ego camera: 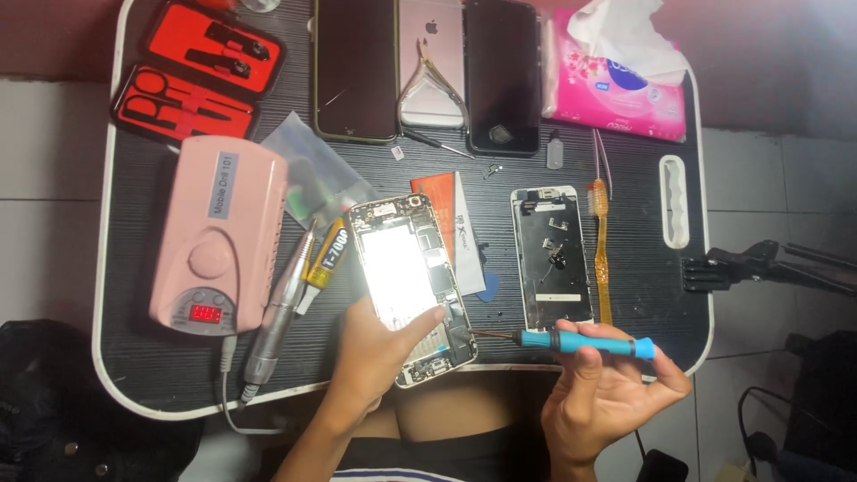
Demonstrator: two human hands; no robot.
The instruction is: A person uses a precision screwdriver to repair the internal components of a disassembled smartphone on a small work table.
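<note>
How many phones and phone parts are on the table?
5. Three lie along the top: a dark phone, a pink phone back and a black phone. The left hand holds an opened phone; a screen frame lies beside it.

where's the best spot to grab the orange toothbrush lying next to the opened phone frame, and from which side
Take the orange toothbrush by its long thin handle, about mid-length, coming from above and its right side. It lies flat on the black table, bristle head toward the tissue pack, and the detached phone frame crowds its left edge, so the right side seems freer for fingers.
</note>
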